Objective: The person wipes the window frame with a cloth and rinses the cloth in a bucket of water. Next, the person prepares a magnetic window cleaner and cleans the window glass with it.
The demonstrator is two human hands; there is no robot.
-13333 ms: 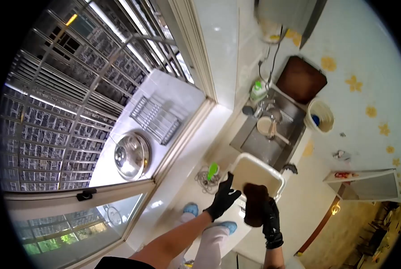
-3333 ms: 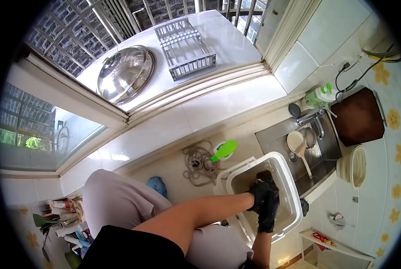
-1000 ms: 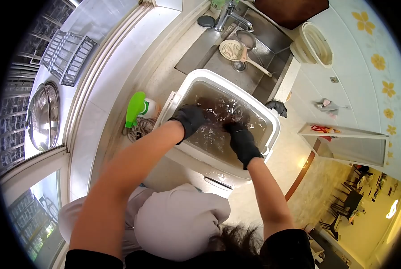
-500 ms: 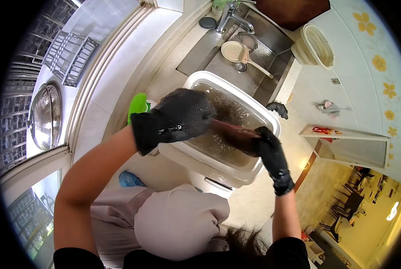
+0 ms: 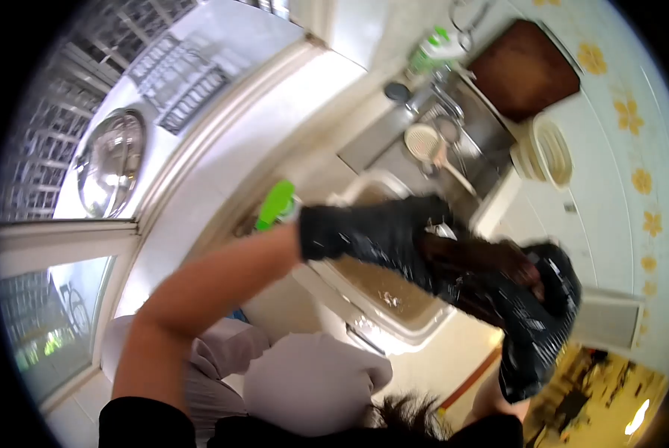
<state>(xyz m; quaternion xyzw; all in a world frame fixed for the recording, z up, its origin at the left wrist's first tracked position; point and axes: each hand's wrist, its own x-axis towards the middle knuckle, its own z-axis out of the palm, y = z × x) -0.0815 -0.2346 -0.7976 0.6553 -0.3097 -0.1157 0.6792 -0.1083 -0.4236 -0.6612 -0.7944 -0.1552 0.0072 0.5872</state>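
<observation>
Both hands wear wet black gloves. Held above the right side of the tub is a long, dark reddish-brown piece (image 5: 480,257), glossy and limp-looking; I cannot tell what it is. My left hand (image 5: 383,237) is closed around its left end. At the other end my right hand (image 5: 540,313) has its fingers curled over it, and a reddish tip shows between them. Beneath the hands stands a white tub (image 5: 416,336) of murky brownish water, partly covered by my left hand and forearm. Motion blurs the hands and the piece.
Behind the tub is a steel sink (image 5: 368,149) with a tap (image 5: 446,101) and a pale perforated ladle (image 5: 424,143). A collapsible basin (image 5: 543,153) and a brown board (image 5: 525,71) stand against the tiles. A green-topped bottle (image 5: 276,203) is left of the tub.
Both hands have risen and moved right with the reddish-brown piece, from over the tub's middle to its right side. The camera view has shifted too.
</observation>
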